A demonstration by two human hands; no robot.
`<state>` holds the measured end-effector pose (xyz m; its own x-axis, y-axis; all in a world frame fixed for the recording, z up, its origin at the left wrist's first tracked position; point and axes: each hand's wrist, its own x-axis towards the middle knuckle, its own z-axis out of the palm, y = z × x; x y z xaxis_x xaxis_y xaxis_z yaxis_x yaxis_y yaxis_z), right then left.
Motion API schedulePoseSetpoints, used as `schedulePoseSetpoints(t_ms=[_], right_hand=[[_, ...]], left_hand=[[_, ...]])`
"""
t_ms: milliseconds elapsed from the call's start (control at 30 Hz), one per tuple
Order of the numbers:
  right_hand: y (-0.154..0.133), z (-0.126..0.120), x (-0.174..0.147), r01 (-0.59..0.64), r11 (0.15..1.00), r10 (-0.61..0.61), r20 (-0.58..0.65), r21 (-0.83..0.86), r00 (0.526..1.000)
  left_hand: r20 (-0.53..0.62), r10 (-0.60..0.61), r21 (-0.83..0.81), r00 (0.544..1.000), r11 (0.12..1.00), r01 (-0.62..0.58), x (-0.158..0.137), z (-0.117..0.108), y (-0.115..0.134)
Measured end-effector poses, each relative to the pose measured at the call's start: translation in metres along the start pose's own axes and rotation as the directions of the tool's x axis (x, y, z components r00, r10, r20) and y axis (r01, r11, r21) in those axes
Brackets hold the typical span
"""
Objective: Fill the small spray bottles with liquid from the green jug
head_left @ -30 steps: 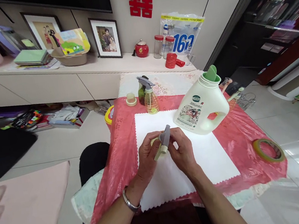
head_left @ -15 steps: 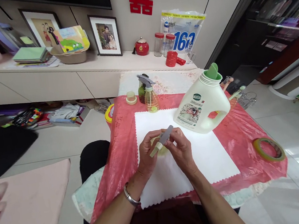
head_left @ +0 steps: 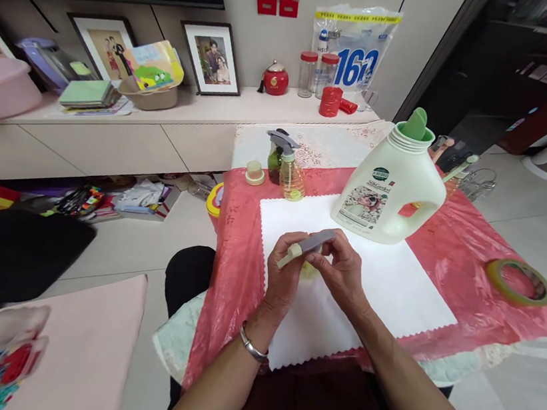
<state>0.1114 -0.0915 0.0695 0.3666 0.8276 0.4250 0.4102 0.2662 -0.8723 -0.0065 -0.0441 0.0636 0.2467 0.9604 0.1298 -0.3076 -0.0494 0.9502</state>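
Note:
Both my hands are closed around a spray bottle's grey trigger head above the white sheet. Its pale green nozzle points left, past my left hand. The fingers of my right hand grip the head from the right. Beneath, a little of a yellowish bottle body shows; the hands hide most of it. Beyond them stand an amber spray bottle and a dark green bottle, with a pale cap to their left. A large white detergent jug with a green spout stands to the right.
A white scalloped sheet lies over the red plastic table cover. A tape roll rests near the right edge. Bottles and a wire rack stand behind the jug. A cabinet top with jars and frames runs along the back.
The spray head has turned from a slant to nearly level, its nozzle swinging up to point left. Both hands stay on it. The camera view has shifted slightly left.

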Motion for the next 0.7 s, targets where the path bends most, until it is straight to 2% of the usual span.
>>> schedulePoseSetpoints(t_ms=[167,367,500,567,700], right_hand=[[-0.003,-0.011,0.001,0.007,1.0,-0.01,0.129,0.025,0.992],[0.005,-0.004,-0.001,-0.036,0.998,0.035,0.008,0.051,0.999],[0.007,0.006,-0.003,-0.064,0.994,0.07,-0.064,0.092,0.995],[0.007,0.008,-0.003,-0.083,0.99,0.091,-0.065,0.117,0.994],[0.006,0.004,0.001,-0.142,0.979,0.141,0.016,0.145,0.99]], left_hand=[[0.006,-0.006,-0.004,1.0,1.0,0.006,-0.002,0.002,-0.003],[0.033,0.033,0.042,0.999,0.999,-0.035,0.001,0.002,-0.002],[0.02,0.016,0.057,1.0,0.998,-0.017,-0.001,0.0,0.002],[0.006,0.011,0.059,1.0,0.998,-0.012,-0.002,-0.001,0.003],[0.014,0.005,0.046,1.0,0.999,-0.005,0.001,-0.001,0.002]])
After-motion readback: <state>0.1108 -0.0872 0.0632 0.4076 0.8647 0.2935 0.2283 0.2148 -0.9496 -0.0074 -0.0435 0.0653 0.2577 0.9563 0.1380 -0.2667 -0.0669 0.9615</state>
